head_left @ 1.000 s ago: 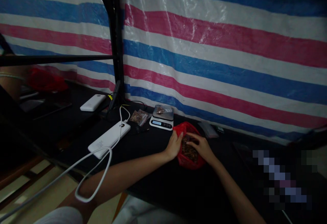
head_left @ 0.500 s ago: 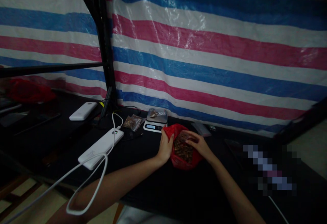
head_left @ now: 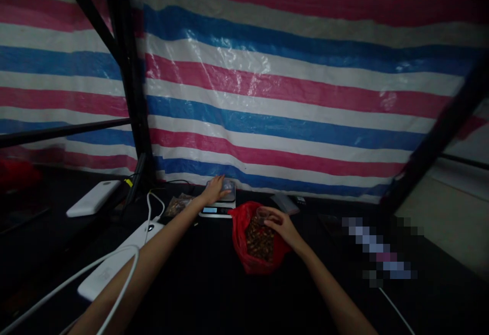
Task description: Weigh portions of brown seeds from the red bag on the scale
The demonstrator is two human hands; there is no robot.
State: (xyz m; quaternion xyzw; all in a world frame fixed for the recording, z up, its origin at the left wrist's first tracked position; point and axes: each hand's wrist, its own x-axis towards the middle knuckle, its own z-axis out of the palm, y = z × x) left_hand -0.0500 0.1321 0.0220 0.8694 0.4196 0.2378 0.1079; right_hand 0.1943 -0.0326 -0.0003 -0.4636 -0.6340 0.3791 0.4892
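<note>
- Head view: left hand (head_left: 214, 190), fingers spread flat, rests on the scale (head_left: 218, 203) at 12 o'clock from the red bag (head_left: 244, 243).
- Right hand (head_left: 280, 225), fingers curled, grips a small cup (head_left: 263, 216) over the bag's mouth at table centre.

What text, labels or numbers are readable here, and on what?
None readable.
Scale display: lit, digits too blurred.
Nearer power bank: faint marking, too small to read.
Mosaic-blurred patch on the table at right: illegible.
Red bag, striped tarp: no print visible.
</note>
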